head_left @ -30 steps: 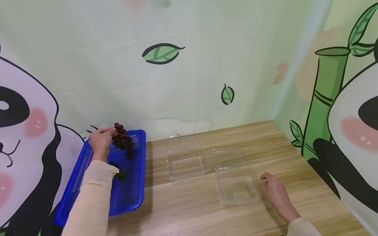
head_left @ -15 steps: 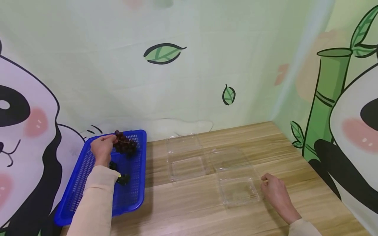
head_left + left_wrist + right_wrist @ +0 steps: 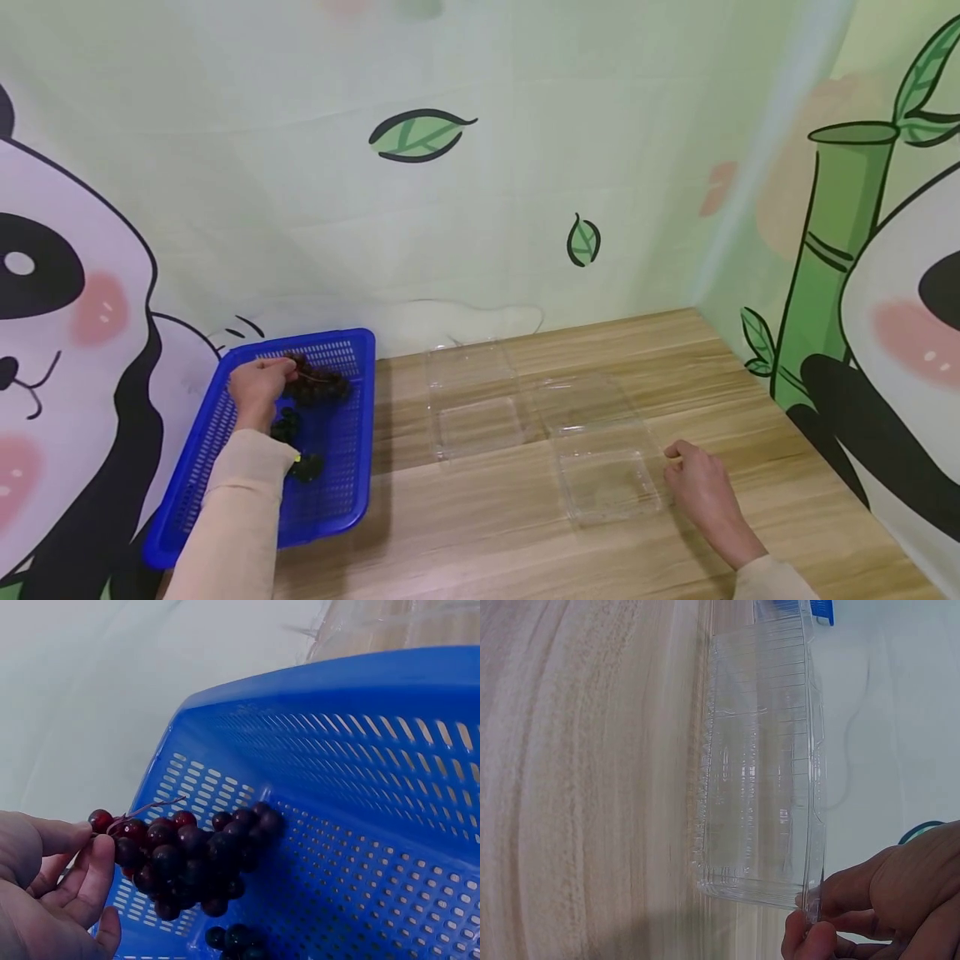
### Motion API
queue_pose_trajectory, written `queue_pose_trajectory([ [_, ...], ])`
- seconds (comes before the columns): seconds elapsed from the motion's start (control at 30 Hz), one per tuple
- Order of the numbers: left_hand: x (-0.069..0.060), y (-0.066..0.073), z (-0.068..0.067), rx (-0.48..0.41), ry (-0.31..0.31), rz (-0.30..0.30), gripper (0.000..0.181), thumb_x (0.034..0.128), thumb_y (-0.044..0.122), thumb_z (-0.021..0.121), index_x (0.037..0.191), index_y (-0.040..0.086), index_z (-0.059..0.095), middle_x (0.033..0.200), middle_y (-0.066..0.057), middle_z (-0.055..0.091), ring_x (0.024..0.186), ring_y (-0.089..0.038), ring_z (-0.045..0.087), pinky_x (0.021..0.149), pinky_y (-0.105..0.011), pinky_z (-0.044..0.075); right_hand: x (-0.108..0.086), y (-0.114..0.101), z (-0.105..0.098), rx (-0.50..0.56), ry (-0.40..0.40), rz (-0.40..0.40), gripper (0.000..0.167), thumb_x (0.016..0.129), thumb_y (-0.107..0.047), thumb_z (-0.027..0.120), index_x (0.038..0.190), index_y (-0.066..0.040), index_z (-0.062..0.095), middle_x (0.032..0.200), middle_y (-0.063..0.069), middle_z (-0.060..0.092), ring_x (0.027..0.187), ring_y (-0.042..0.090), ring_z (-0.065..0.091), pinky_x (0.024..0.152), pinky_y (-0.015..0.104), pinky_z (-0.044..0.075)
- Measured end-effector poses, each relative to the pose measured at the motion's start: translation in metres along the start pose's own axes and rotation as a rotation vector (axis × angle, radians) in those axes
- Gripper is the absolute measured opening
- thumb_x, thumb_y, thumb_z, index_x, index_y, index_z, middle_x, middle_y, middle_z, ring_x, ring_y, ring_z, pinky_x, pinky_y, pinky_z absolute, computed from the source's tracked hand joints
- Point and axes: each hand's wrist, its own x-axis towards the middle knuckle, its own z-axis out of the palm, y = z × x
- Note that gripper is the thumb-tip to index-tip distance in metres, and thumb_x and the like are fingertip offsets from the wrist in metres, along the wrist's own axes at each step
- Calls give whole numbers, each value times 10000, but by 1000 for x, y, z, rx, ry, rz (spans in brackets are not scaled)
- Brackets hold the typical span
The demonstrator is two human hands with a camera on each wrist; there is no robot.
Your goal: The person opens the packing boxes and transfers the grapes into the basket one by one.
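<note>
My left hand [image 3: 258, 387] pinches the stem end of a bunch of dark red grapes [image 3: 195, 859] at the far end of a blue plastic basket [image 3: 363, 450]. The bunch is low inside the basket; whether it touches the bottom I cannot tell. Nearer in the basket lie dark green grapes [image 3: 306, 468], partly hidden by my sleeve. On the right, my right hand [image 3: 705, 500] pinches the rim of a clear plastic box [image 3: 757, 772] between thumb and fingers. That box stands with its lid spread back on the wooden table [image 3: 480, 525].
A second clear plastic box [image 3: 477, 427], also with its lid back, stands between the basket and the first box. Behind the table rises a wall covering [image 3: 495, 208] printed with pandas, bamboo and leaves.
My left hand has come down and slightly nearer, lowering the grape bunch deeper into the basket. My right hand keeps its place at the box rim.
</note>
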Motion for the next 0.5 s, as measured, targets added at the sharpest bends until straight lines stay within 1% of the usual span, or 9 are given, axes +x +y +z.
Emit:
queue_pose_trajectory([
  [0.07,0,-1,-1,14,-22,-2,355,1007,133,638,1305,-57,668,861,-7,751,1238,-380,606,1145,-498,378,0,0,0,0,1,-1,252,902,35,593,1129,129,650,897,224,696,680,226,586,605,390,504],
  [0.1,0,-2,-1,22,-32,-3,358,1009,133,635,1309,-60,663,885,-24,757,1242,-384,604,1145,-507,375,0,0,0,-1,1,-2,253,904,33,593,1131,127,651,903,229,696,687,231,591,610,397,507],
  [0.23,-2,-2,-1,59,-69,3,357,1014,133,637,1311,-63,661,1081,-137,753,1181,-358,651,1141,-531,375,1,0,0,-5,13,-10,246,898,34,599,1121,121,656,913,242,700,742,264,626,643,435,529],
  [0.3,-3,-1,-2,74,-91,20,353,1013,128,640,1302,-73,663,1165,-181,731,1147,-350,671,1142,-544,367,2,1,0,-3,15,-16,248,894,39,599,1121,122,657,911,238,702,747,266,631,646,437,531],
  [0.4,-5,-1,-5,105,-138,38,357,1004,129,646,1288,-87,665,1152,-194,729,1152,-372,663,1141,-584,350,2,1,0,4,10,-16,253,896,40,593,1127,124,657,888,202,700,723,247,613,635,426,524],
  [0.5,-6,-1,-8,142,-183,35,373,978,146,661,1263,-94,673,1037,-147,754,1193,-414,628,1132,-620,342,2,0,0,7,6,-11,256,898,34,590,1129,120,660,872,166,697,722,238,604,641,431,523],
])
